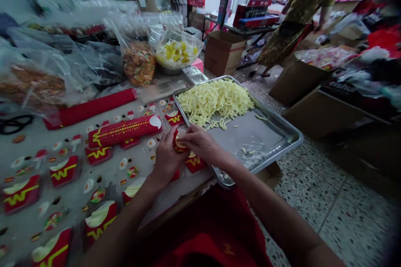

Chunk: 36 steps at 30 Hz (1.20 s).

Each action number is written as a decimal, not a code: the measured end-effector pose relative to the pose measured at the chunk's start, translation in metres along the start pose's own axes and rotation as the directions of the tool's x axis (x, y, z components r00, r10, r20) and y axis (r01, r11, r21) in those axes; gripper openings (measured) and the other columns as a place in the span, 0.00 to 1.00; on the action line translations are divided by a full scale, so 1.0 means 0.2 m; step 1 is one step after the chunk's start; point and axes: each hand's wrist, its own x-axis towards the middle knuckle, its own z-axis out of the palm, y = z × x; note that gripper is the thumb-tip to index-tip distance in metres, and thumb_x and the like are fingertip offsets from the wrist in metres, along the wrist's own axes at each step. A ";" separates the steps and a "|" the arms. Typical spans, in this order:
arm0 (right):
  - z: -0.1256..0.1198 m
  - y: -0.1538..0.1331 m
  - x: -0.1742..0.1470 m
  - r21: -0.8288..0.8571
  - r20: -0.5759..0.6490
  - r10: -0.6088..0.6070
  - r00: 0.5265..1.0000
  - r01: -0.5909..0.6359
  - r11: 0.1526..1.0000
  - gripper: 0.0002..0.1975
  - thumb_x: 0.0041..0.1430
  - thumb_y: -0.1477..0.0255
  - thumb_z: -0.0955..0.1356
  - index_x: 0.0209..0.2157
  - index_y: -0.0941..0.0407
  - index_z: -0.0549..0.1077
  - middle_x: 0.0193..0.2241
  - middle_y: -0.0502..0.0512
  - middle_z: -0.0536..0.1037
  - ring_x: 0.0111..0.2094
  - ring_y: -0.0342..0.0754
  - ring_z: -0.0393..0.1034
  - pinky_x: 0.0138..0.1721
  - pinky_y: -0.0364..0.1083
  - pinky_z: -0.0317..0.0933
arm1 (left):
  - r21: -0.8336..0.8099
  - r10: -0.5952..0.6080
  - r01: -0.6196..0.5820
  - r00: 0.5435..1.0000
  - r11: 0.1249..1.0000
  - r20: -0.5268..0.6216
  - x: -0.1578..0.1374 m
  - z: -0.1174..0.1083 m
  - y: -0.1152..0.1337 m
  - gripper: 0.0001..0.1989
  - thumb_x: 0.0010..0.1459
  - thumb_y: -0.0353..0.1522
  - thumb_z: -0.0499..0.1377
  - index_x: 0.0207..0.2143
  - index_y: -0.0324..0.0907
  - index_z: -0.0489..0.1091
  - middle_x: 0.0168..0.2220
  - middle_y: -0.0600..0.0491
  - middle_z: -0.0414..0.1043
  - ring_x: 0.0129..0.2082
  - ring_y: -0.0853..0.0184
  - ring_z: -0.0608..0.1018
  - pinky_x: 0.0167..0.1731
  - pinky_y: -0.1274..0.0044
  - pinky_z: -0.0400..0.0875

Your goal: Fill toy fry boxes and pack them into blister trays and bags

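Packet [178,147], small and red, is sitting in the curled grip of the left hand [166,156]; the right hand [202,144] is touching its top, whether pinching anything I cannot tell. Beyond-right of the grip, fries [216,100] are lying heaped on a metal tray [260,139]; leftward, stacked cartons [125,130] are lying.

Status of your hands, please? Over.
Left fingers and right fingers holding small red carton. Yellow sticks piled on tray alongside. Nothing visibly in the way.
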 end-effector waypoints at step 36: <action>0.69 -0.51 0.02 0.349 0.401 -0.123 0.908 -0.027 0.937 0.20 0.60 0.57 0.68 0.48 0.53 0.80 0.32 0.57 0.80 0.29 0.51 0.73 0.29 0.47 0.66 | -0.062 -0.309 0.303 0.936 0.951 -0.170 -0.70 -0.86 -0.17 0.52 0.45 0.38 0.73 0.69 0.45 0.54 0.57 0.43 0.67 0.56 0.55 0.72 0.57 0.66 0.69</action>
